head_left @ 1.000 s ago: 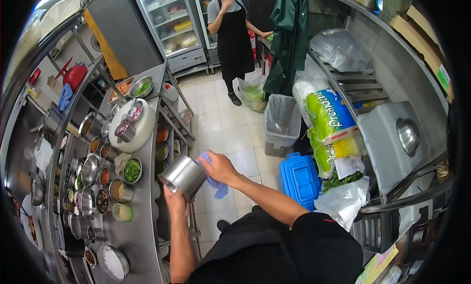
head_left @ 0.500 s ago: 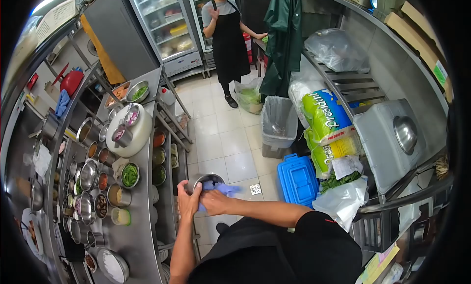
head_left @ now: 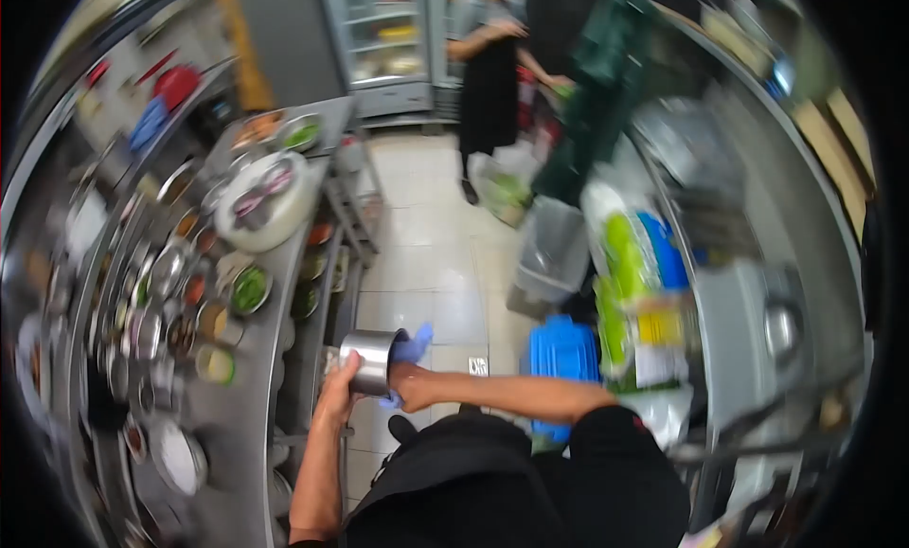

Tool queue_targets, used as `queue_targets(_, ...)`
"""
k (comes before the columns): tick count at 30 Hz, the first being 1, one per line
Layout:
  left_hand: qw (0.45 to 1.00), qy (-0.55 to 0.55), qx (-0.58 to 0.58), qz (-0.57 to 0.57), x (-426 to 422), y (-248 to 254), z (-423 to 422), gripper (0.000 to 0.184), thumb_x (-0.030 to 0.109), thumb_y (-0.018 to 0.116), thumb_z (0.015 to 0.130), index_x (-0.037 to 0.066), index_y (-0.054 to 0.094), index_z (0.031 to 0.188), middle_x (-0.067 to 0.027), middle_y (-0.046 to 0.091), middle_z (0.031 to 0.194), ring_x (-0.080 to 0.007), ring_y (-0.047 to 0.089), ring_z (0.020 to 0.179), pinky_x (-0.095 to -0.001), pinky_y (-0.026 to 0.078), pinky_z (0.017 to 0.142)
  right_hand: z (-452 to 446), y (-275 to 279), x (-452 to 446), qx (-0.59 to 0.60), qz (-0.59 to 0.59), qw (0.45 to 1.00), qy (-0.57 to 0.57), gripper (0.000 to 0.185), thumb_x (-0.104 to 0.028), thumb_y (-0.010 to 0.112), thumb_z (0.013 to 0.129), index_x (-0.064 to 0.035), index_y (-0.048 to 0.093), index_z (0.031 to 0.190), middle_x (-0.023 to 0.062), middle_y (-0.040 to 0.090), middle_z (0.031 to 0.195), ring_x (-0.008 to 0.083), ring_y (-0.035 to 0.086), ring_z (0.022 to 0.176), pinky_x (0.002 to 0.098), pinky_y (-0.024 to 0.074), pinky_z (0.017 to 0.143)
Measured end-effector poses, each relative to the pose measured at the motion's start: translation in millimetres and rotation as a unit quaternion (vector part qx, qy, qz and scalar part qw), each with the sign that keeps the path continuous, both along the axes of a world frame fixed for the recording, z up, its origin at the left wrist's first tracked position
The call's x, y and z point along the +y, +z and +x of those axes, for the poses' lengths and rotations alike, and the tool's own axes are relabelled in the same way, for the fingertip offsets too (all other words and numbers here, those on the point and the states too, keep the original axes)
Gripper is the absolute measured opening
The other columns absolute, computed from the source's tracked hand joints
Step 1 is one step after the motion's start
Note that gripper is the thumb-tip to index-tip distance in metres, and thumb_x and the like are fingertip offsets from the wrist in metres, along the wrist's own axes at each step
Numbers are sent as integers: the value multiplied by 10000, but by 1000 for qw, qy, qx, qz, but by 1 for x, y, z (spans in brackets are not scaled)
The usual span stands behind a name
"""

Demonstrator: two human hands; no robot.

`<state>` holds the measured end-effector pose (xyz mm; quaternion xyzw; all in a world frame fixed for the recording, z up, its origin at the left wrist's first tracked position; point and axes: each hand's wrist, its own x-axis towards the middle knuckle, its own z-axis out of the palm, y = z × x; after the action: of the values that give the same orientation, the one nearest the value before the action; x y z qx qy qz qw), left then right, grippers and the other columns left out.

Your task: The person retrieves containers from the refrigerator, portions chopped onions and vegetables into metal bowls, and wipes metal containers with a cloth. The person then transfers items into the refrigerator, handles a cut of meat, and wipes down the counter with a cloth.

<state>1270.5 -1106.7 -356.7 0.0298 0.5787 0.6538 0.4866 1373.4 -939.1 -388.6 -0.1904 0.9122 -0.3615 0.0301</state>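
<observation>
A shiny steel container (head_left: 367, 360) lies tipped on its side in front of my body, its mouth turned right. My left hand (head_left: 338, 389) is closed around its left, lower side, with the thumb along the wall. At the mouth is my right hand (head_left: 409, 385), its fingers partly hidden by the rim and closed on a blue-purple cloth (head_left: 417, 344). Part of the cloth sticks out beyond the rim, and a bit hangs below. Both hands are above the tiled floor, beside the steel counter (head_left: 241, 387).
Several metal bowls, including one of green vegetables (head_left: 250, 289), stand on the left counter beside a round white board (head_left: 241, 216). A co-worker (head_left: 488, 84) stands ahead. On the right are a lined grey bin (head_left: 551, 250), a blue lidded box (head_left: 561, 349) and a metal rack.
The container has tipped from mouth up to mouth facing right, with my right hand and the cloth at its opening. My view has swung and blurred. The co-worker's raised hand has come down.
</observation>
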Motion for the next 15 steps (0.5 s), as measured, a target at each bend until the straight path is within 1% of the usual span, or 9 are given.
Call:
queue_targets(2, 980, -18, 82, 179, -19, 22, 15, 935, 418, 720, 781, 58, 234, 1494, -145, 412, 1421, -249, 388, 1325, -352, 297, 1085, -12, 40, 0, -271, -189, 944, 0, 405, -78, 690, 678, 17, 587, 1058, 175, 615, 977, 291, 597, 905, 418, 482, 802)
queue_targets(3, 956, 14, 259, 136, -29, 13, 15, 1043, 384, 740, 727, 79, 138, 1522, -147, 257, 1519, -262, 270, 1398, -367, 221, 1125, -11, 11, -12, -316, -463, 828, -33, 448, -119, 741, 679, 5, 593, 1083, 133, 600, 974, 228, 580, 917, 383, 475, 803)
queue_targets(4, 929, 75, 342, 119, -34, 21, 17, 1029, 367, 733, 695, 63, 187, 1512, -160, 314, 1492, -280, 310, 1375, -362, 222, 1126, -15, 13, -33, -355, -439, 825, 11, 448, -119, 741, 679, 5, 593, 1083, 133, 600, 974, 228, 580, 917, 383, 475, 803)
queue_targets(6, 950, 121, 233, 168, -60, 9, 19, 888, 383, 719, 708, 45, 354, 1444, -171, 472, 1366, -275, 464, 1252, -373, 335, 1068, -12, 24, -73, 20, -385, 922, -22, 450, -121, 722, 712, -12, 593, 1129, 129, 602, 1006, 246, 590, 944, 404, 476, 809)
queue_targets(7, 968, 176, 132, 118, -75, -9, 23, 790, 397, 709, 718, 43, 430, 1366, -157, 536, 1265, -255, 524, 1155, -380, 408, 987, -22, 5, -78, 115, -209, 970, 39, 498, -96, 708, 701, -39, 587, 1180, 142, 605, 1055, 298, 592, 998, 429, 471, 854)
queue_targets(8, 972, 221, 26, 72, -89, -23, 28, 700, 411, 700, 728, 41, 506, 1289, -142, 600, 1164, -235, 585, 1058, -387, 482, 905, -37, -20, -77, 172, -59, 969, 164, 514, -87, 683, 696, -58, 581, 1199, 159, 608, 1086, 357, 575, 1043, 453, 458, 902)
queue_targets(9, 970, 232, -19, 65, -99, -20, 37, 562, 424, 677, 763, 60, 553, 1173, -101, 636, 1032, -210, 629, 928, -416, 540, 744, -44, -36, -82, 195, -52, 961, 190, 498, -94, 662, 706, -63, 585, 1197, 154, 610, 1095, 355, 576, 1049, 455, 455, 908)
queue_targets(12, 919, 386, -65, 37, -131, -25, 61, 536, 428, 662, 774, 63, 567, 1155, -98, 643, 1033, -237, 639, 932, -456, 546, 735, -70, -36, -115, 297, -45, 922, 245, 379, -113, 596, 751, -66, 608, 1126, 120, 616, 1031, 313, 592, 962, 449, 456, 839)
queue_targets(15, 805, 575, -69, 126, -178, -33, 70, 461, 450, 615, 808, 93, 588, 1098, -93, 651, 1020, -260, 650, 899, -478, 547, 754, -101, -12, -159, 292, -39, 890, 348, 261, -115, 573, 752, -69, 597, 1007, 96, 566, 905, 279, 562, 862, 417, 442, 766)
